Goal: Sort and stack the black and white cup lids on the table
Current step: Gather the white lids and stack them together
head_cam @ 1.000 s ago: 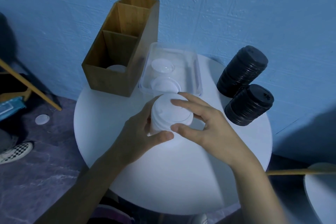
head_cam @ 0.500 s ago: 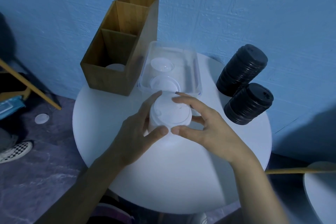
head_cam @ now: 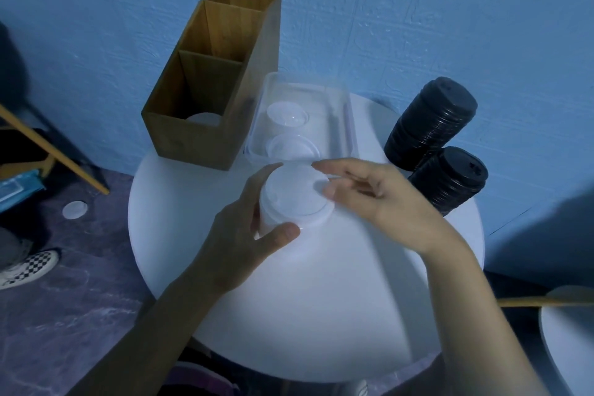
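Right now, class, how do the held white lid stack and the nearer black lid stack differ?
The left hand and right hand hold the stack of white plastic cup lids; nothing touches the nearer stack of black plastic cup lids. The white stack is central on the round white table, the black one near its right edge. Colours: white against black. Both are nested round lids.

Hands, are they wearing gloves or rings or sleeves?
No. The left hand and the right hand are bare: no gloves, rings or watch show. The left forearm and the right forearm have no sleeves in view.
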Motion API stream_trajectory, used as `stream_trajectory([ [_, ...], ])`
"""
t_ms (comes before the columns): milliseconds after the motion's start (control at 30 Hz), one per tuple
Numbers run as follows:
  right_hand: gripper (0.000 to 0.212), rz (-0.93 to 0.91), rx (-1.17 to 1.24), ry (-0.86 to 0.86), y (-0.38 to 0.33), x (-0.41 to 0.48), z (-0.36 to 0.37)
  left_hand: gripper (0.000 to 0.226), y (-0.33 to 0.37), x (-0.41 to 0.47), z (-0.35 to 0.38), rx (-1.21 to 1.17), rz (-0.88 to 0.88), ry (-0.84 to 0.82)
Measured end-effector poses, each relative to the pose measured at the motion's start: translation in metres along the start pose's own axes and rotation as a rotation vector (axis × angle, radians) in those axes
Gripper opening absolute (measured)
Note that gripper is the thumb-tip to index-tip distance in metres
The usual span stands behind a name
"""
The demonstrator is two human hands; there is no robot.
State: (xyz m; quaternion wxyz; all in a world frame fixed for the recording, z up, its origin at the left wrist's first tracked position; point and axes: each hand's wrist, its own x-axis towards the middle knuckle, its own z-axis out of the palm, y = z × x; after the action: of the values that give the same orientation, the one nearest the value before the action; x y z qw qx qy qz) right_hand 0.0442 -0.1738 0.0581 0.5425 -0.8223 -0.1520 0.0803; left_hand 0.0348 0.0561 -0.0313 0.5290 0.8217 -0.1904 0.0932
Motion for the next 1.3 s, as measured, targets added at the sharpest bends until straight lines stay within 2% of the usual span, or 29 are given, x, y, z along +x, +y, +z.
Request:
stream_trajectory([
  [67, 0.018, -0.032, -0.016, 0.083, -0.003, 0.016, -0.005, 0.077, 0.0, 0.001, -0.001, -0.006, -0.015, -0.009],
  [200, 0.019, -0.069, -0.089, 0.159, -0.013, 0.055, -0.009, 0.08, 0.001, 0.001, 0.0, -0.034, -0.021, -0.015],
  [300, 0.022, -0.024, -0.352, 0.096, -0.014, 0.089, -0.006, 0.078, 0.004, 0.002, -0.001, -0.046, -0.028, -0.016],
  [400, 0.042, 0.067, -0.641, 0.0, -0.01, 0.116, 0.003, 0.076, 0.004, 0.002, 0.0, -0.043, -0.024, -0.015],
  [533, 0.047, 0.135, -0.793, -0.047, 0.003, 0.132, 0.011, 0.076, 0.003, 0.002, -0.001, -0.066, -0.032, -0.021],
  [767, 0.005, 0.014, -0.632, 0.201, -0.002, 0.128, 0.003, 0.076, -0.003, 0.002, -0.002, -0.047, -0.032, -0.029],
  [867, 0.015, -0.016, -0.46, 0.235, -0.003, 0.119, -0.004, 0.071, -0.002, 0.003, -0.002, -0.031, -0.024, -0.026],
  [1033, 0.016, -0.049, -0.23, 0.127, -0.006, 0.085, -0.011, 0.075, 0.001, 0.002, -0.002, -0.069, -0.037, -0.028],
  [1300, 0.021, -0.099, -0.209, 0.102, -0.007, 0.025, -0.011, 0.076, 0.0, 0.002, -0.001, -0.049, -0.081, -0.042],
])
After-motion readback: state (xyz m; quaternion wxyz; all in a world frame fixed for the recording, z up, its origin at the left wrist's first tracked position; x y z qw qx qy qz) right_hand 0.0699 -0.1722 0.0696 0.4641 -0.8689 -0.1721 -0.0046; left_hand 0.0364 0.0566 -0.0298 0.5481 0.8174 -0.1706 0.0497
